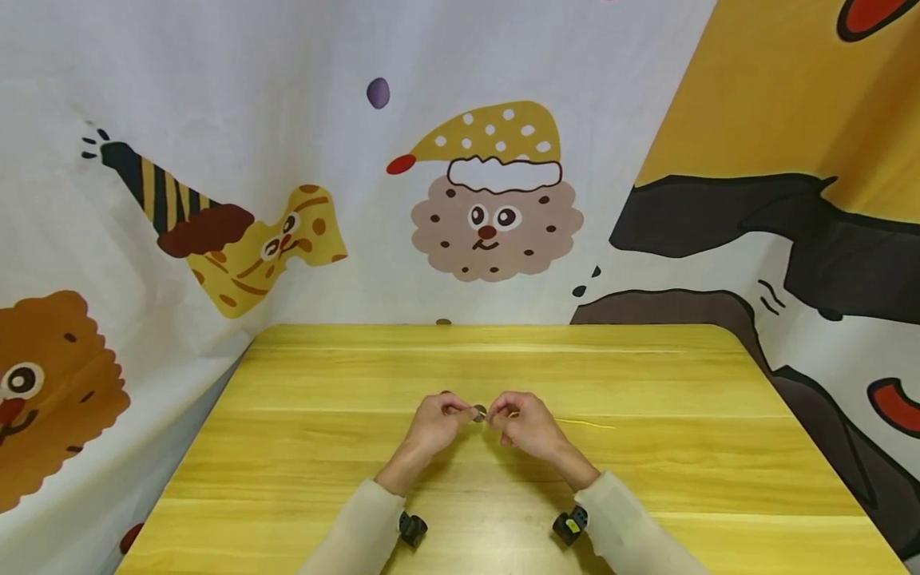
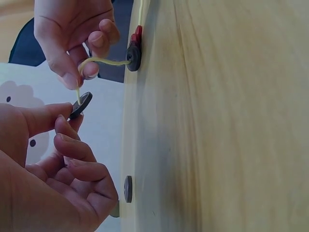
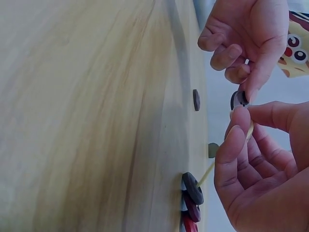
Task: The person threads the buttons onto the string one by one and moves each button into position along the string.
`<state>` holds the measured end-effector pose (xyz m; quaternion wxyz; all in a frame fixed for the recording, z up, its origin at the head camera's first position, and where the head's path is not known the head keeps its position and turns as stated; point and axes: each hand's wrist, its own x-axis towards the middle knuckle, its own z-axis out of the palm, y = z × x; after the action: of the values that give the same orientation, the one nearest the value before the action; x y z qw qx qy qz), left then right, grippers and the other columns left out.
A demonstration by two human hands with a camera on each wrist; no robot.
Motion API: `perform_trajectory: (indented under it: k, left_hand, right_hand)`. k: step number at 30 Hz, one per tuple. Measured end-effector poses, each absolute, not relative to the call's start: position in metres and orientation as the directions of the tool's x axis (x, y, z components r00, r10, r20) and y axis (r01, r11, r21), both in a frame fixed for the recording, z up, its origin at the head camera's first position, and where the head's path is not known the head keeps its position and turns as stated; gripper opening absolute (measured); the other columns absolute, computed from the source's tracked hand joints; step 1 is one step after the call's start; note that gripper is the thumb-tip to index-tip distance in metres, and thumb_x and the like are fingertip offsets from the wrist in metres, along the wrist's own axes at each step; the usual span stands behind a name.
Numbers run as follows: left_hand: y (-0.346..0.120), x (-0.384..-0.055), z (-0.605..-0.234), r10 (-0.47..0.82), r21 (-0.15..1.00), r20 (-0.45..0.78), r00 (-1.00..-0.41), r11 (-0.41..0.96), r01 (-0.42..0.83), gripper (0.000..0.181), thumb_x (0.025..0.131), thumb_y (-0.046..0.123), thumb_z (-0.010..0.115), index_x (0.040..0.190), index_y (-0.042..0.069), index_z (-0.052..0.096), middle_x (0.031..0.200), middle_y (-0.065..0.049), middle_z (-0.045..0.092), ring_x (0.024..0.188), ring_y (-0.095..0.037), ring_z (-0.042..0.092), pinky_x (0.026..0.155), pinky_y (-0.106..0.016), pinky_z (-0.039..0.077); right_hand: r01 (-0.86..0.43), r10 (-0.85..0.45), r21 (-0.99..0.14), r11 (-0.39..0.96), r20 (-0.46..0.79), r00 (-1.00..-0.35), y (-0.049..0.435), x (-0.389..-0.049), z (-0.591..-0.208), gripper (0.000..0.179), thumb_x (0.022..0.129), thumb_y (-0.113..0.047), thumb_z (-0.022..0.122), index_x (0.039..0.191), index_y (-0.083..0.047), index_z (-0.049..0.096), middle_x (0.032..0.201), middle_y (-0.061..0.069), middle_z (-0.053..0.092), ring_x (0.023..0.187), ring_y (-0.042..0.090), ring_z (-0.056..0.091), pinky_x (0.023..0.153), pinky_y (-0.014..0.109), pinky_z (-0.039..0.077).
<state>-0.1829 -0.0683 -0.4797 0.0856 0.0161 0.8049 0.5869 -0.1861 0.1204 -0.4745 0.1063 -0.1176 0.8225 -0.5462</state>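
My left hand (image 1: 434, 425) pinches a dark round button (image 2: 81, 106) by its rim between thumb and fingertip, above the table. Facing it, my right hand (image 1: 528, 422) pinches a thin yellow cord (image 2: 106, 61) close to the button. The cord's tip meets the button's face near its middle; whether it passes through, I cannot tell. Further along, the cord runs into a black button (image 3: 192, 188) on the table, with a dark red button (image 3: 192, 209) and a red button (image 3: 189, 223) beside it. The cord's remaining length trails rightward.
A loose dark button (image 2: 128, 189) lies on the wooden table (image 1: 323, 495) near the left hand. Behind the table hangs a white curtain (image 1: 309, 96) printed with cartoon figures. Dark wrist cameras (image 1: 412, 529) sit at both sleeves.
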Motion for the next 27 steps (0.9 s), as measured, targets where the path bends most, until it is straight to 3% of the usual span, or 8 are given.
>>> perform_trajectory:
  k: [15, 23, 27]
  left_hand:
    - [-0.0669, -0.1849, -0.4830, 0.134, 0.950, -0.113, -0.985, 0.306, -0.067, 0.012, 0.092, 0.015, 0.069, 0.092, 0.003, 0.072, 0.083, -0.005, 0.059, 0.070, -0.016, 0.049, 0.059, -0.025, 0.040]
    - [-0.0673, -0.1855, -0.4834, 0.124, 0.954, -0.118, -0.985, 0.289, -0.078, 0.014, 0.092, 0.015, 0.070, 0.091, 0.002, 0.072, 0.085, -0.006, 0.060, 0.071, -0.016, 0.049, 0.060, -0.026, 0.041]
    - [-0.0685, -0.1857, -0.4842, 0.121, 0.957, -0.123, -0.985, 0.277, -0.086, 0.014, 0.092, 0.015, 0.070, 0.091, 0.001, 0.072, 0.086, -0.007, 0.061, 0.072, -0.017, 0.049, 0.061, -0.028, 0.041]
  right_hand:
    - [-0.091, -0.314, -0.921, 0.380, -0.036, -0.949, 0.1220, -0.1907, -0.4789, 0.007, 0.091, 0.001, 0.064, 0.092, -0.004, 0.068, 0.083, 0.019, 0.064, 0.055, 0.019, 0.057, 0.045, 0.024, 0.044]
    - [-0.104, -0.330, -0.912, 0.397, -0.036, -0.943, 0.1222, -0.1927, -0.4804, 0.003, 0.091, -0.001, 0.066, 0.093, -0.003, 0.067, 0.083, 0.019, 0.064, 0.056, 0.017, 0.057, 0.046, 0.024, 0.044]
    - [-0.104, -0.334, -0.915, 0.390, -0.035, -0.942, 0.1211, -0.1939, -0.4820, 0.007, 0.091, -0.001, 0.066, 0.097, -0.005, 0.065, 0.082, 0.020, 0.065, 0.057, 0.023, 0.059, 0.046, 0.026, 0.044]
